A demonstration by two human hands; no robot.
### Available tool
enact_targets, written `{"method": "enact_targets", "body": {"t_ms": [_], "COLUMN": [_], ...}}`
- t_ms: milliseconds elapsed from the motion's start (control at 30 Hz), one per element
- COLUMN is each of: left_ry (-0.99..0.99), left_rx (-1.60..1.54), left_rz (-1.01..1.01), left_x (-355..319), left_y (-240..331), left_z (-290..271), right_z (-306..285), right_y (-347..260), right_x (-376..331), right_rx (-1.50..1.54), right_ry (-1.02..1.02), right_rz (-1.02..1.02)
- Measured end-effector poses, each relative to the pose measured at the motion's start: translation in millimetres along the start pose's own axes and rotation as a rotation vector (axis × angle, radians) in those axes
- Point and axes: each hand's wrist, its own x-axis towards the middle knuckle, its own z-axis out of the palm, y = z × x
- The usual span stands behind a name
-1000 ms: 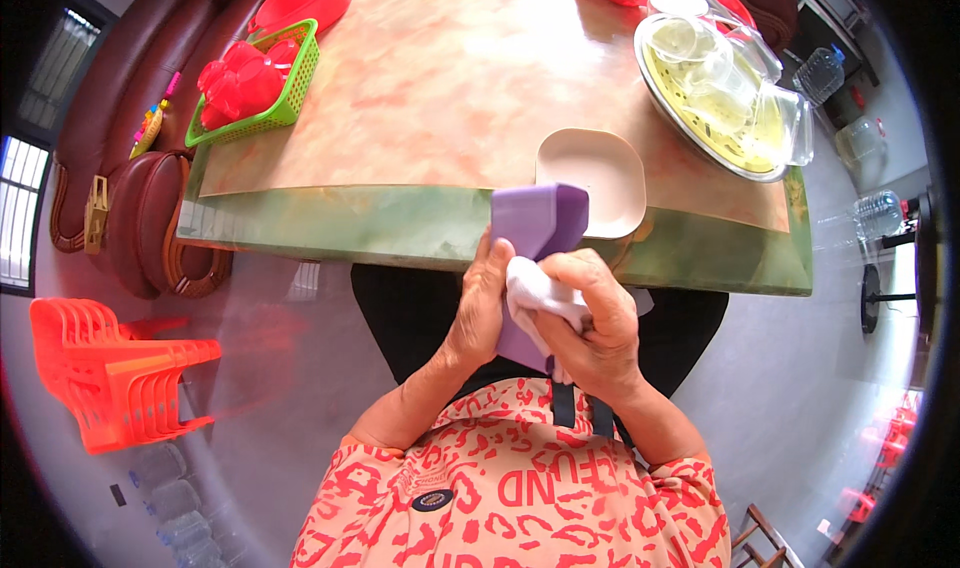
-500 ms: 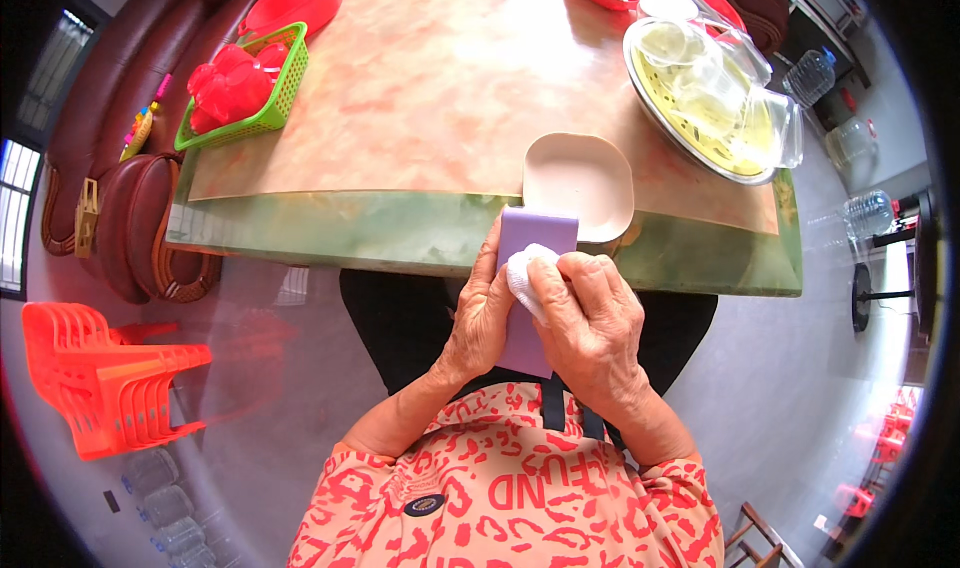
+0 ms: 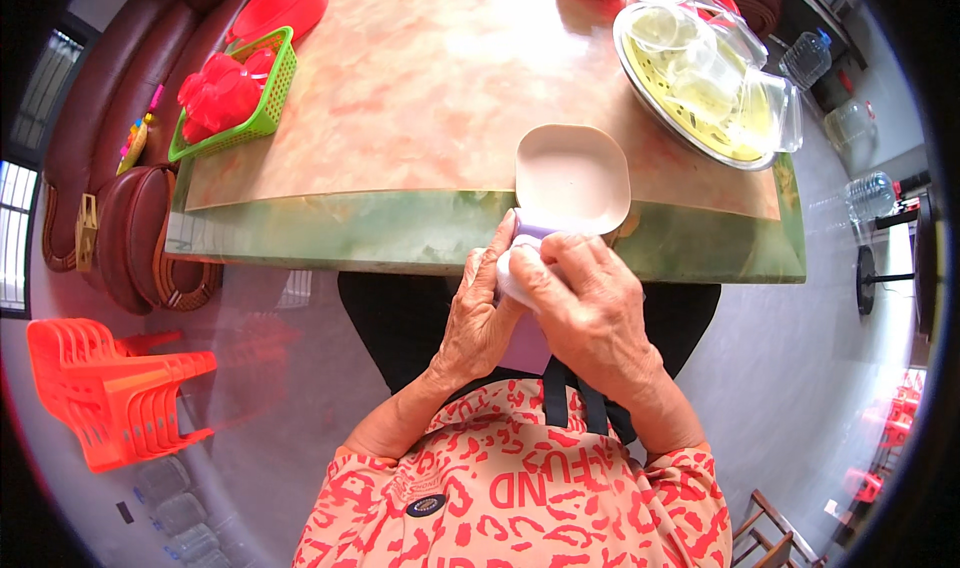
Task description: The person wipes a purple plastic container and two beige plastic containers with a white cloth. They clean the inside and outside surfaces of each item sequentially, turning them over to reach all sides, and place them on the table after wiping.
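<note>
Over the table's near edge, my left hand (image 3: 474, 316) grips a flat lavender piece (image 3: 527, 351) by its left side, fingers along its edge. Most of that piece is hidden under my hands, so its exact kind does not show. Pinched in my right hand (image 3: 592, 303) is a bunched white cloth (image 3: 514, 276), pressed against the lavender surface. Just beyond my fingers stands a shallow beige dish (image 3: 573, 173) with rounded corners, close to the table's edge.
A steel bowl with a yellow strainer (image 3: 640, 63) of clear cups stands at the right. At the left are a green basket (image 3: 270, 103) with red items and a red basin (image 3: 285, 10). Stacked orange chairs (image 3: 110, 388) stand on the floor beside the table (image 3: 400, 230).
The lavender piece has tilted, so its broad face shows much less. My right hand has shifted slightly with the cloth, and the view has moved a little.
</note>
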Motion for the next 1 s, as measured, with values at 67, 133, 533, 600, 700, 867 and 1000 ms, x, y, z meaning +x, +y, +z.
{"method": "enact_targets", "body": {"t_ms": [67, 133, 533, 600, 700, 867, 1000], "left_ry": [-0.019, -0.046, 0.023, -0.013, -0.043, 0.041, 0.025], "left_rx": [0.036, 0.075, -0.191, -0.388, -0.467, -0.374, -0.37], "left_rz": [0.019, 0.025, -0.031, -0.037, -0.089, -0.072, -0.084], "left_x": [-0.4, -3.1, 11.0, 13.9, 15.1, 21.1, 21.9], "left_y": [-2.3, 3.8, -9.6, -13.9, -5.4, -8.0, -5.2], "left_z": [0.0, 0.8, -4.6, -3.6, -6.4, -11.3, -11.6], "right_z": [-3.2, -4.2, 25.0, 24.6, 19.1, 7.3, 12.6], "right_y": [5.9, 16.5, 4.8, 0.7, -5.0, -13.8, -16.4], "right_x": [5.1, 10.6, -10.1, -12.4, -16.3, -25.9, -24.9], "right_rx": [-0.043, -0.075, 0.036, 0.063, 0.051, 0.092, 0.074], "right_ry": [0.054, 0.111, 0.039, 0.004, -0.086, -0.248, -0.168], "right_rz": [0.036, 0.102, 0.007, -0.001, -0.066, -0.236, -0.217]}}
